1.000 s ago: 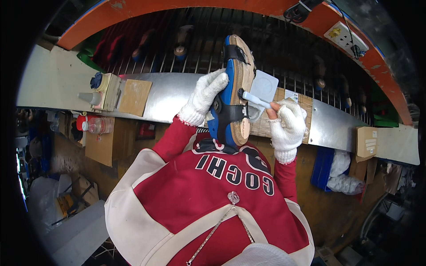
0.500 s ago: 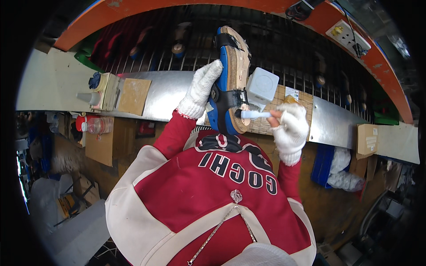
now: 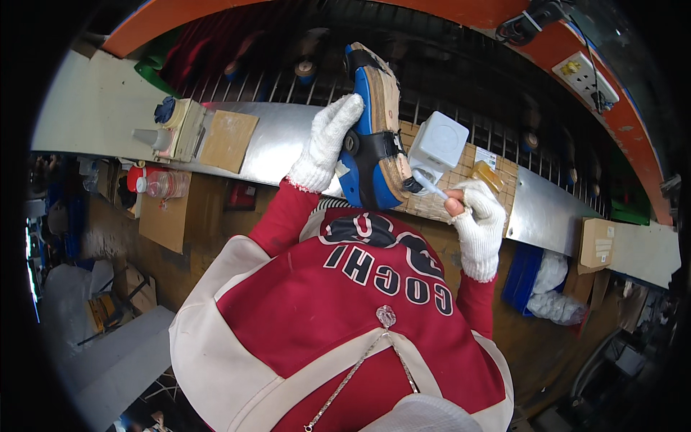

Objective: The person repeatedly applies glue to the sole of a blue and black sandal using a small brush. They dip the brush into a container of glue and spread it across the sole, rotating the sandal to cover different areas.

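My left hand [image 3: 325, 147], in a white knit glove with its fingers pressed together, grips a sandal [image 3: 389, 144] from its left side. The sandal is on a blue last, with black straps, a cork-like layer along the side and a pale underside turned to the right. In my right hand [image 3: 479, 229], also gloved but with bare fingertips showing, is a small brush [image 3: 430, 186] with a pale handle. Its dark bristles touch the sandal's near end, at the edge of the underside. A white square container [image 3: 440, 137] stands just right of the sandal.
Under the container lies a woven mat [image 3: 461, 171], with an amber block [image 3: 487, 176] on it. A metal bench top [image 3: 277, 137] runs across, carrying a brown board [image 3: 229, 141]. Behind are rack bars [image 3: 277, 90] with more shoes, and an orange beam holds a power socket [image 3: 586, 78].
The sandal has rolled so that less of its underside shows. The brush has swung from nearly level to slanting and moved right and slightly down along the near end. The whole view has shifted slightly.
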Action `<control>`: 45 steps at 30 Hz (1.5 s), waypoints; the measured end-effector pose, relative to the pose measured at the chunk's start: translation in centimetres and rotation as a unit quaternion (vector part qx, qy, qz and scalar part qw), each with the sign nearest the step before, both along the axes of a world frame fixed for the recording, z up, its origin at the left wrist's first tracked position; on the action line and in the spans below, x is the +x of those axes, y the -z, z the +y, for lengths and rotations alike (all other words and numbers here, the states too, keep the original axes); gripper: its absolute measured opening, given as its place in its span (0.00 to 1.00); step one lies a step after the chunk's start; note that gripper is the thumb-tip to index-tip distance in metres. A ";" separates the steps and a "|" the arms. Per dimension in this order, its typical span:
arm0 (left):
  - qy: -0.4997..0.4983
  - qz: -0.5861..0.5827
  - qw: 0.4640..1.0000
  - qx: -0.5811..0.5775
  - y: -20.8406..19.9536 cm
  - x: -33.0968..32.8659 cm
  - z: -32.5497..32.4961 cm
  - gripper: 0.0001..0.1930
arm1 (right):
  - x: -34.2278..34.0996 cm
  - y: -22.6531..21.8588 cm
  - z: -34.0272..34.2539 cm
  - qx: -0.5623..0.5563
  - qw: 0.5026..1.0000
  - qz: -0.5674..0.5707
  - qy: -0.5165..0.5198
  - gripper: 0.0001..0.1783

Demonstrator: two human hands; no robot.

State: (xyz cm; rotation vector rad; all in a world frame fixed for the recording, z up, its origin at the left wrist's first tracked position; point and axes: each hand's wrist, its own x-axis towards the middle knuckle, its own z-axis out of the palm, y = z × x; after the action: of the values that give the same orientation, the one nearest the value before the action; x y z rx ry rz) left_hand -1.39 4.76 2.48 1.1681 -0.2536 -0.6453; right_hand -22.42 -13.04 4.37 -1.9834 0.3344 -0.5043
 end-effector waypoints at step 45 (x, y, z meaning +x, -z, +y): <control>0.165 0.347 0.920 -0.077 0.3 -1.2 -0.2 0.30 | 6.9 -3.8 -2.3 -0.174 0.975 -0.055 -0.127 0.12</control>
State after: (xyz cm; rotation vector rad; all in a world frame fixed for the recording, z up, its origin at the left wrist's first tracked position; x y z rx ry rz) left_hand -2.55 4.51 2.18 0.6871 0.1085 -1.2714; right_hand -15.47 -15.33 8.19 -2.2828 -0.0853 -0.5320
